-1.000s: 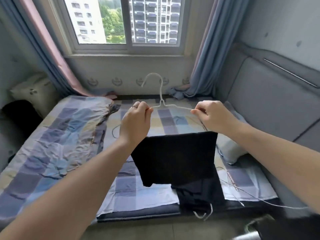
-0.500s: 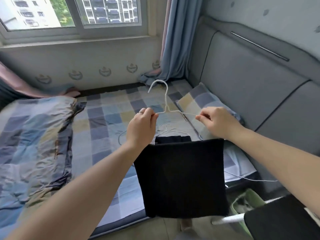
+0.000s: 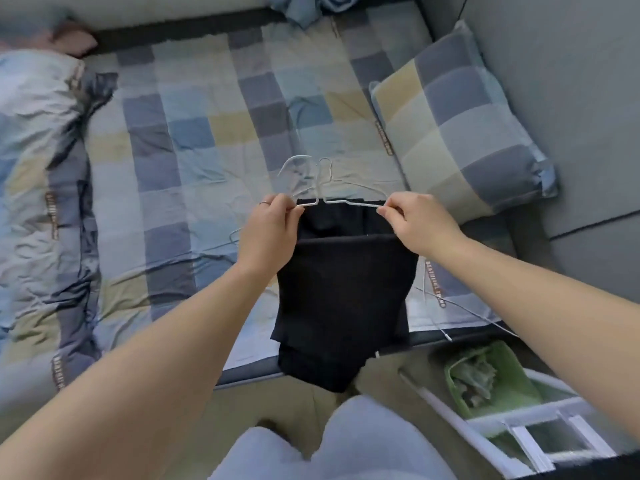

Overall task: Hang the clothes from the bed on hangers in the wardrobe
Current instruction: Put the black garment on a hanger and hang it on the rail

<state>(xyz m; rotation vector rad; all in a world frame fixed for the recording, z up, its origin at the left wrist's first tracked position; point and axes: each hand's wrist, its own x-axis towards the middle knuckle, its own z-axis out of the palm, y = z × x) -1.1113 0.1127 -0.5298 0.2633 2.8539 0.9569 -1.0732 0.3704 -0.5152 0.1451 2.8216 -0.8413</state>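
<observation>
A thin white wire hanger point(image 3: 341, 201) is held over the near edge of the bed point(image 3: 194, 140). A black garment point(image 3: 341, 299) is folded over its bottom bar and hangs down past the bed's edge. My left hand point(image 3: 273, 233) pinches the hanger's left shoulder. My right hand point(image 3: 415, 223) pinches its right shoulder. Another white wire hanger point(image 3: 294, 171) lies on the checked sheet just behind the held one.
A checked pillow point(image 3: 453, 123) leans at the grey padded headboard point(image 3: 568, 109) on the right. A crumpled duvet point(image 3: 38, 188) covers the bed's left side. A white cable point(image 3: 460, 306) trails over the bed's edge. A green basket point(image 3: 491, 379) and white shelf frame point(image 3: 526, 431) stand at lower right.
The view has tipped down from the window to the bed and floor. Both hands keep their pinch on the hanger, which has come lower with the black garment.
</observation>
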